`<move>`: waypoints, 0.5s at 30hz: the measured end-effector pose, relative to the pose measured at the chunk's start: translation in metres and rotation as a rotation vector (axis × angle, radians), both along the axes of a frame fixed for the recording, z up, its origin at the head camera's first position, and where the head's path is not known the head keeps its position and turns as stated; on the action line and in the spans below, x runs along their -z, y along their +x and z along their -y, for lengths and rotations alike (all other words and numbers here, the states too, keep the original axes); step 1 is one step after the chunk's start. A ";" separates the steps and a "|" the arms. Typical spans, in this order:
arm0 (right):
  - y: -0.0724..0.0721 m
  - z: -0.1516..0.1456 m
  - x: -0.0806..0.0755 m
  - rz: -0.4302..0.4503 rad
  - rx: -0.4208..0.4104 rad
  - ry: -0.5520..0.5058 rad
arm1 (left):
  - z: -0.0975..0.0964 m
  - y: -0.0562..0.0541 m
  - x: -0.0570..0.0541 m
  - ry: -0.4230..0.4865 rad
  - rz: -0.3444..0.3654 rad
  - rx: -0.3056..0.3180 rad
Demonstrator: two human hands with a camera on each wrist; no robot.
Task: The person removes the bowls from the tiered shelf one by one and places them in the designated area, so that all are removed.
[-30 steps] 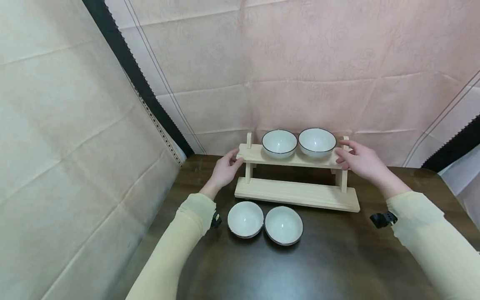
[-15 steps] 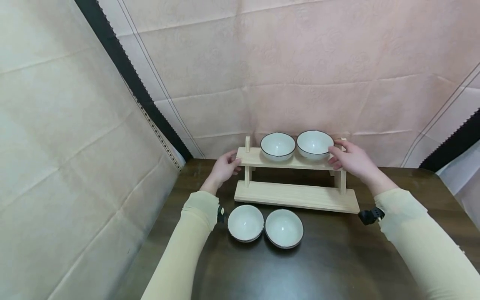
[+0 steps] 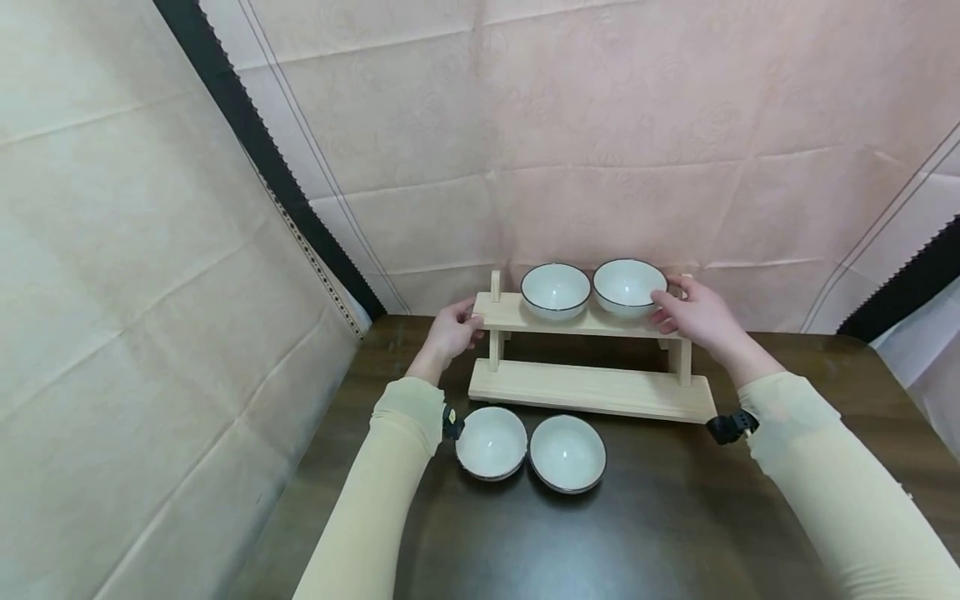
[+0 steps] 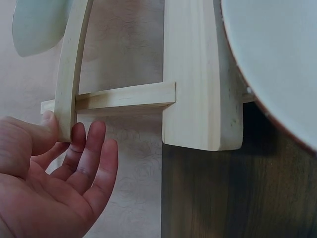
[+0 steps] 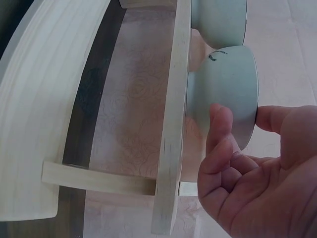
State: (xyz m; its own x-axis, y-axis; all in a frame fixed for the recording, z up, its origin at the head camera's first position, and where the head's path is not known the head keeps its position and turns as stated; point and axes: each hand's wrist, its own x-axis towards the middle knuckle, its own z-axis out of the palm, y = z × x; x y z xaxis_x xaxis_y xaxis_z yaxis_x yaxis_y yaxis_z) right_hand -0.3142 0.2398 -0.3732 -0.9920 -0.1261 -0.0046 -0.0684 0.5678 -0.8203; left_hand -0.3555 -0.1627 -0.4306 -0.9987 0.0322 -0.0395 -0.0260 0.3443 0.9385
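Observation:
Two white bowls with dark rims, the left bowl (image 3: 556, 290) and the right bowl (image 3: 627, 286), stand side by side on the upper board of a pale two-tier wooden rack (image 3: 592, 392). My left hand (image 3: 452, 330) holds the left end of the upper board; in the left wrist view its thumb lies against the board's end, with the other fingers (image 4: 96, 144) curled below. At the right bowl, my right hand (image 3: 695, 313) has its thumb at the rim and curled fingers (image 5: 221, 121) against the outer wall, below the rim.
Two more white bowls, one on the left (image 3: 491, 443) and one on the right (image 3: 567, 454), sit on the dark table (image 3: 637, 517) in front of the rack. A pale cloth (image 3: 637, 125) hangs behind the rack, and another (image 3: 150, 333) at the left.
My right hand has moved left, from the rack's right end onto the right bowl. My left hand stays at the board's left end. The view has shifted slightly.

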 end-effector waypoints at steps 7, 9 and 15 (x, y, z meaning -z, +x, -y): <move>0.003 0.004 -0.001 0.013 -0.002 -0.031 | 0.002 0.001 0.001 0.006 0.017 0.000; 0.003 0.005 -0.002 0.016 -0.001 -0.039 | 0.002 0.001 0.000 0.010 0.017 0.001; 0.004 0.005 -0.004 0.024 0.000 -0.040 | 0.002 0.002 -0.001 0.025 0.019 -0.006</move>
State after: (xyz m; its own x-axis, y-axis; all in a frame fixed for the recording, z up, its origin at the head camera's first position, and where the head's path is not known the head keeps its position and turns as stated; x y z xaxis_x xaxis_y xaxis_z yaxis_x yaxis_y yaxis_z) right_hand -0.3100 0.2343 -0.3691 -0.9917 -0.1264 -0.0230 -0.0486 0.5345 -0.8438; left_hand -0.3535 -0.1646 -0.4294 -0.9980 0.0273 -0.0577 -0.0459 0.3204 0.9462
